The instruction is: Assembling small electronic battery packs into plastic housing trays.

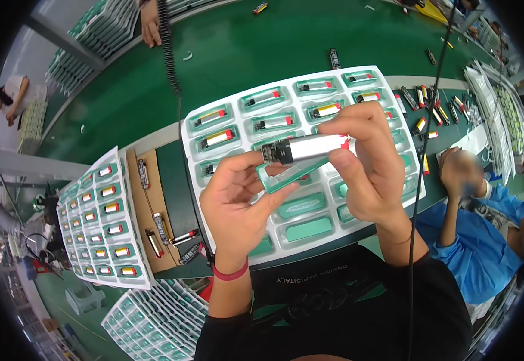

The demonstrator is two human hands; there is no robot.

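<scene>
The black shirt (328,301) closest to the camera has pale lettering over a green-trimmed graphic. Just past it, the left hand (238,210) is half curled, gripping a clear-green shell (292,175) with the thumb along its lower edge. The right hand (370,174) has thumb and index finger closed on the red end of a silver cell unit (316,147), which sits between the two hands, right over the shell (can't tell if its black end touches the left fingers).

Under the hands there's a white tray (236,111): upper pockets hold green shells with silver or gold cells, while some lower ones have plain green pieces, one with raised lettering too faint to read. Off to the left, another loaded tray (136,240) stands by a cardboard strip (158,191) with loose units on it. Beyond all that runs a green work surface (244,42).
</scene>
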